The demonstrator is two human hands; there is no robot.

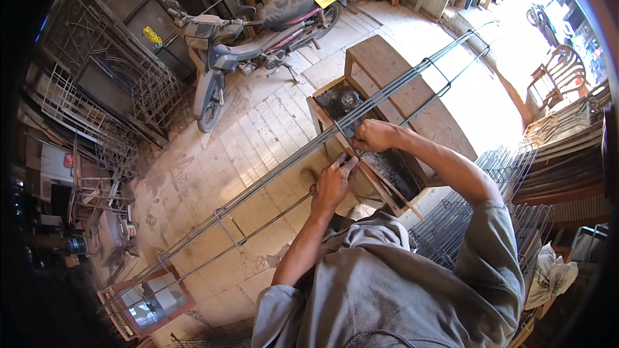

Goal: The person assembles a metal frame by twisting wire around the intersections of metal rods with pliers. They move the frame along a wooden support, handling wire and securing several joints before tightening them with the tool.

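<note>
A long rebar cage (258, 187) of thin steel rods with bent stirrups runs diagonally across the view, from the lower left to the upper right. It crosses a wooden box bench (412, 90) with an open, dark tray. My left hand (334, 182) is closed on the cage's lower rod, by the corner of a stirrup (342, 133). Just above and to the right, my right hand (374, 136) is curled into a fist beside the same stirrup; what its fingers hold is hidden. In the tray's far corner lies a small round dark thing (349, 99).
A motorbike (258, 42) with a coiled rope on its seat stands beyond the bench. Metal grilles (84, 113) lean at the left. Bundled wire stirrups (445, 219) lie close by my right side, below a wooden chair (560, 74). A framed glass panel (151, 303) is under the cage's near end.
</note>
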